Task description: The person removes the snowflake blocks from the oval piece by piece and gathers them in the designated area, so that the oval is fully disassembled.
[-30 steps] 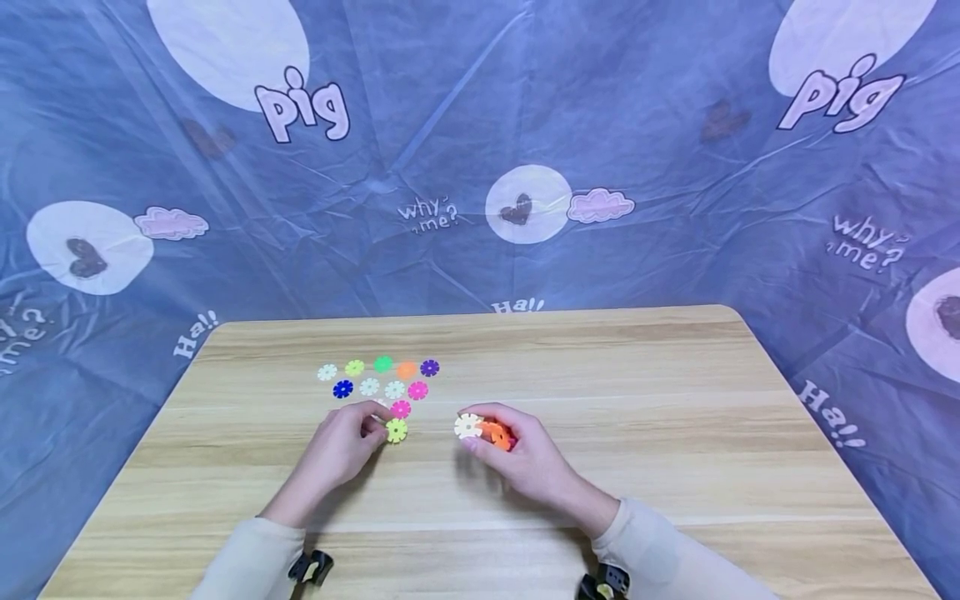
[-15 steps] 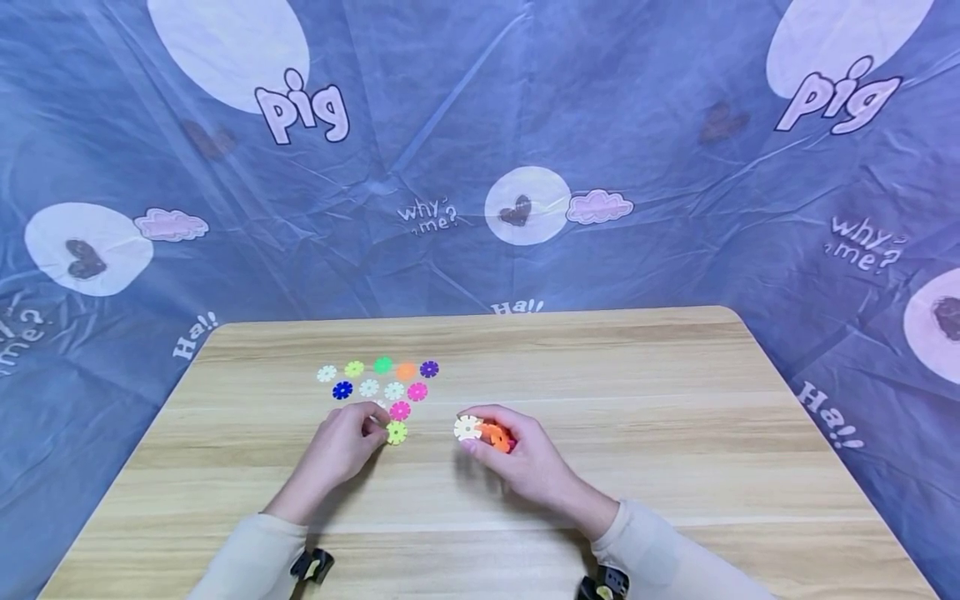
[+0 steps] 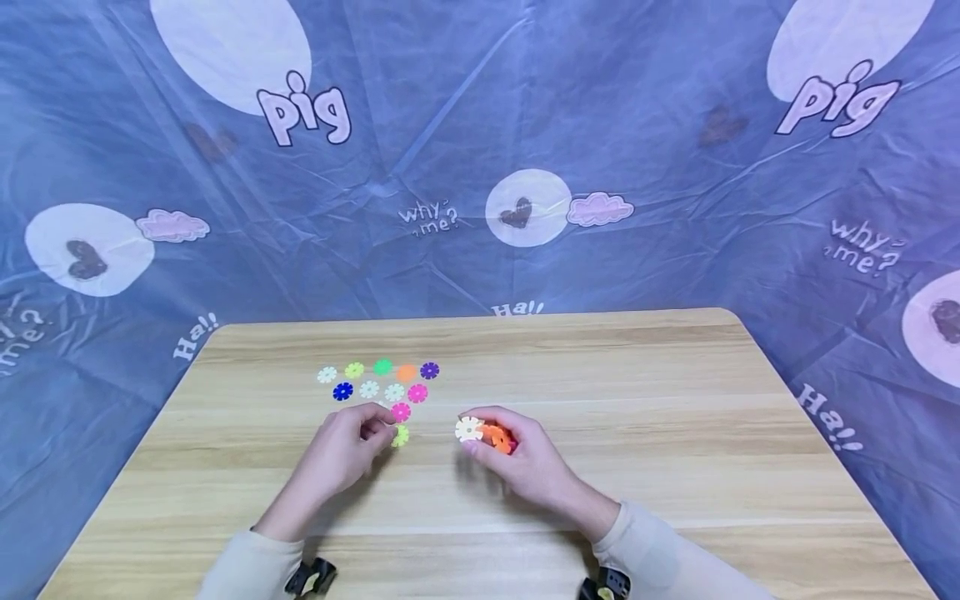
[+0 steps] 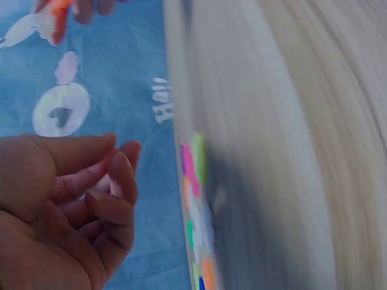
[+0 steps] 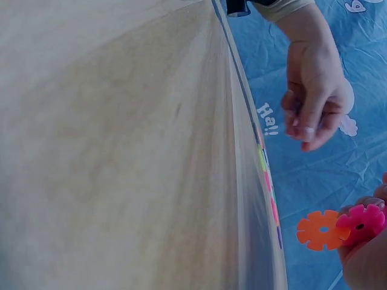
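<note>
My left hand [image 3: 348, 446] hovers over the table with fingers loosely curled and nothing visible between them. Just under its fingertips in the head view, a lime snowflake disc [image 3: 401, 437] lies flat, partly covered. Beyond it lies a pink disc [image 3: 401, 412]. My right hand [image 3: 525, 454] holds several snowflake discs, pinching a cream one [image 3: 468, 429] at the thumb and fingertips. Orange discs [image 3: 498, 437] sit behind that one. The right wrist view shows an orange disc [image 5: 318, 230] and a pink disc [image 5: 364, 225] in this hand.
More snowflake discs lie flat in rows on the wooden table [image 3: 637, 400]: white [image 3: 327, 375], green [image 3: 383, 367], purple [image 3: 430, 371], dark blue [image 3: 342, 392] and others. Behind the table hangs a printed blue cloth [image 3: 450, 125].
My left fingers have let go of the lime disc, which stays on the table, and have shifted slightly right over it. The right hand stays in place with its discs.
</note>
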Action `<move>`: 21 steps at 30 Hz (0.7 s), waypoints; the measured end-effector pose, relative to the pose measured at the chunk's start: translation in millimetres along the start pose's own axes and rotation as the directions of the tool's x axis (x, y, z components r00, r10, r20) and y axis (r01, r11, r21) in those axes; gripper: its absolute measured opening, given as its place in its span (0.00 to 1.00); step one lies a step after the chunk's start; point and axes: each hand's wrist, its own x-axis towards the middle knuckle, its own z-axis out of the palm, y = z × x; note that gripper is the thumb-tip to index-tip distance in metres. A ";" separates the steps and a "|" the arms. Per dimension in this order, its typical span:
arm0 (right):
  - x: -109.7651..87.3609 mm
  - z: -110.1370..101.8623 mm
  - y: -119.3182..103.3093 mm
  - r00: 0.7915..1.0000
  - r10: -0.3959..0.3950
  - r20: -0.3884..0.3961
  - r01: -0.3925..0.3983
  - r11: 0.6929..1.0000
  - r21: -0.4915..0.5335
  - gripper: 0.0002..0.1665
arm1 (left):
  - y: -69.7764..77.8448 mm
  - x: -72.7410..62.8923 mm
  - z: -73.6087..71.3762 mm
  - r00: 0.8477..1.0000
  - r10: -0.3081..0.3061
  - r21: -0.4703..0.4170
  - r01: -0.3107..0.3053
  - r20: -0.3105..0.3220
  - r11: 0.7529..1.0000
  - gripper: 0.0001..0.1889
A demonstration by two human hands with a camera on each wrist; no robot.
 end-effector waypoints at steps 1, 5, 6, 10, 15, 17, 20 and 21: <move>0.0 0.1 0.2 1.000 0.000 -0.001 0.000 1.000 -0.003 0.21 | 2.7 -1.4 -0.4 1.000 -0.002 -0.041 0.002 0.005 0.999 0.07; -0.4 0.2 0.3 1.000 -0.001 0.001 0.001 1.000 0.003 0.21 | 11.1 -5.8 -0.4 0.998 0.055 -0.119 -0.056 -0.012 0.991 0.08; -0.6 0.2 0.1 1.000 -0.003 0.002 0.003 1.000 0.007 0.21 | 12.5 -6.8 -0.1 0.997 0.072 -0.133 -0.074 -0.018 0.988 0.08; -0.7 0.3 0.3 1.000 -0.008 0.006 0.007 1.000 0.015 0.19 | 17.1 -10.6 2.0 0.989 0.146 -0.202 -0.148 -0.023 0.968 0.07; -0.6 0.7 -1.2 1.000 -0.003 0.018 0.003 1.000 0.018 0.18 | 26.3 -14.0 6.8 0.970 0.244 -0.270 -0.237 -0.008 0.933 0.05; -0.5 1.0 -2.0 1.000 -0.003 0.025 0.003 1.000 0.017 0.18 | 30.2 -14.3 9.1 0.961 0.276 -0.289 -0.265 -0.004 0.920 0.06; -0.4 1.0 -2.6 1.000 -0.006 0.027 0.006 1.000 0.016 0.18 | 35.1 -14.0 11.9 0.953 0.302 -0.306 -0.285 0.007 0.908 0.07; -0.4 0.9 -2.9 1.000 -0.007 0.026 0.007 1.000 0.015 0.18 | 36.3 -13.8 12.9 0.952 0.305 -0.312 -0.286 0.013 0.906 0.07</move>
